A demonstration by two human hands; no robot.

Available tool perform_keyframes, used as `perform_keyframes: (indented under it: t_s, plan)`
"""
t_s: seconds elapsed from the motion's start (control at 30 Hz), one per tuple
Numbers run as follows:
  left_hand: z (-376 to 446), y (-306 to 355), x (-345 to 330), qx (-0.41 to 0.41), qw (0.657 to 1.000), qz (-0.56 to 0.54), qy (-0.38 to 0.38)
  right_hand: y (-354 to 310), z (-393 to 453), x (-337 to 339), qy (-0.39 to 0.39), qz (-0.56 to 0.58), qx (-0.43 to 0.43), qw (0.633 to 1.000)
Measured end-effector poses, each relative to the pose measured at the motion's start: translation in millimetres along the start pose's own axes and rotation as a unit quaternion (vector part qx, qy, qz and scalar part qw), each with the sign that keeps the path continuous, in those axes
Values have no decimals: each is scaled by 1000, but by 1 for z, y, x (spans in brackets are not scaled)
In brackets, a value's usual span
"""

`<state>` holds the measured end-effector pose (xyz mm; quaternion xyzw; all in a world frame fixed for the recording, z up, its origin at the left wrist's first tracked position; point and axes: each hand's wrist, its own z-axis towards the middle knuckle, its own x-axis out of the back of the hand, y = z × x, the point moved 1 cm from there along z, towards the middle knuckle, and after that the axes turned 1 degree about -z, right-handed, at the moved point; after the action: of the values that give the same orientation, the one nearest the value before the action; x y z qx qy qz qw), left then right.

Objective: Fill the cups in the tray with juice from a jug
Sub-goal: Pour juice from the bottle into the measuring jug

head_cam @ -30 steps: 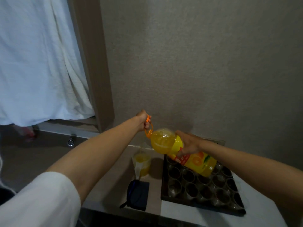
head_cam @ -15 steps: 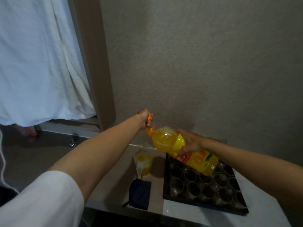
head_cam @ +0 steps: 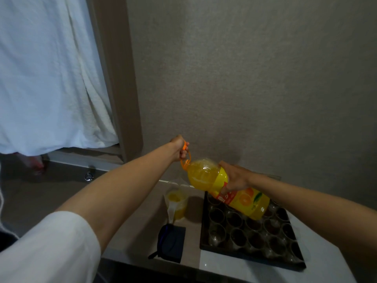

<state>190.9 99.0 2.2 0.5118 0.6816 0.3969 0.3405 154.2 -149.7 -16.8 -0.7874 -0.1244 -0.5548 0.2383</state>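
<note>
A large bottle of orange juice [head_cam: 240, 199] is tilted with its neck to the left, over a clear jug [head_cam: 177, 202] that holds some yellow juice. My left hand [head_cam: 179, 147] grips the bottle's orange handle loop at the neck. My right hand [head_cam: 234, 176] holds the bottle's body from above. To the right lies a dark tray [head_cam: 244, 256] with several clear cups [head_cam: 234, 219], which look empty. The bottle's base hangs over the tray's far rows.
A dark pouch [head_cam: 171, 243] lies on the table in front of the jug. The pale table top [head_cam: 244, 270] ends close to me. A grey wall stands right behind the table; a white curtain [head_cam: 47, 78] and a wooden frame are at the left.
The bottle and both hands have stayed almost in place, with a slight lift of the neck. The juice level in the jug looks about the same.
</note>
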Motion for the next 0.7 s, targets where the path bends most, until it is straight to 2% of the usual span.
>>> perform_keyframes:
  t_s: [0.7]
  plan:
    - [-11,2,3,3,1000,-14,-6,1,7,2,-13,-18,6,1000]
